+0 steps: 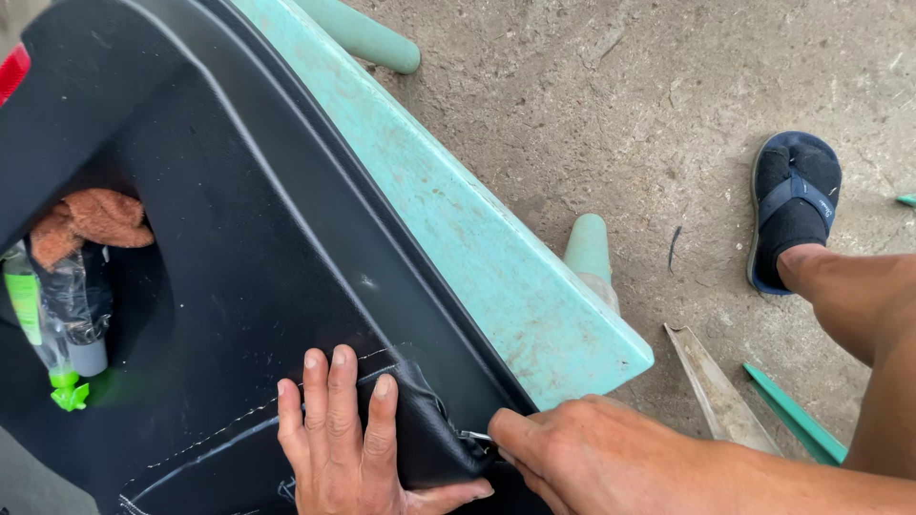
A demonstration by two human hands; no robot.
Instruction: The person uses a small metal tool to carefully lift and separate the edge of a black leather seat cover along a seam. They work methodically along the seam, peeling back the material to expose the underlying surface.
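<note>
From the head camera, the left hand (353, 443) lies flat on the black seat cover (286, 286), the fingers spread a little and pressing the stitched vinyl corner (429, 429) down; the thumb goes under the folded edge. The right hand (582, 448) is just beside it, fingers closed narrow around a small metal tool (474, 438), only its shiny tip is visible, so I cannot tell which tool it is. The tip touches the fold of the vinyl, at the edge of the seat near the turquoise bench (496, 257) on which the seat rests.

What could go wrong, in my judgement: the metal tip is very close to the left thumb, so a slip may hurt the thumb or scratch or tear the vinyl. Also, if the left hand loosens its pressure, the stretched corner may pull back and wrinkle.

Around: in the hollow of the seat at the left lie an orange cloth (91, 224) and a clear bottle with a green cap (57, 334). On the concrete floor (620, 114) there are a flat metal strip (716, 391) and a green strip (797, 415), near the person's foot in a dark blue sandal (794, 205). The bench leg (590, 253) stands below the edge. Nothing blocks the hands, but the bench edge leaves little room for the right hand.
</note>
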